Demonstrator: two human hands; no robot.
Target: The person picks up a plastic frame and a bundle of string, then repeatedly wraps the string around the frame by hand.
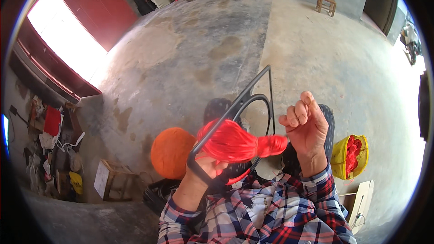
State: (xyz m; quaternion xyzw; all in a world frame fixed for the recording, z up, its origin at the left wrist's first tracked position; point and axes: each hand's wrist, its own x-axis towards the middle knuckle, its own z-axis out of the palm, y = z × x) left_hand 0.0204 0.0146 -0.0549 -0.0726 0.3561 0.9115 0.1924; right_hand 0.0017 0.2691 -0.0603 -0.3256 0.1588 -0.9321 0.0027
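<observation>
A bright red bundle of glossy strands (pixel 233 143), narrowed at its right like a tassel, lies across my lap area. My left hand (pixel 207 165) is closed around its left end, with its fingers partly hidden behind the strands. The same hand bears a black angular frame (pixel 238 104) with a rounded loop inside it, which stands up past the bundle. Just right of the bundle's narrow end, my right hand (pixel 308 129) is raised with its fingers curled in. Whether a thin strand is between those fingertips is too small to tell.
An orange round object (pixel 172 152) stands at my left, near a small wooden stool (pixel 115 181). Cluttered goods (pixel 52 142) lie farther left. At my right is a yellow bag (pixel 337 159) of red material, with a pale board (pixel 361 205) below. Another stool (pixel 326 3) stands far off.
</observation>
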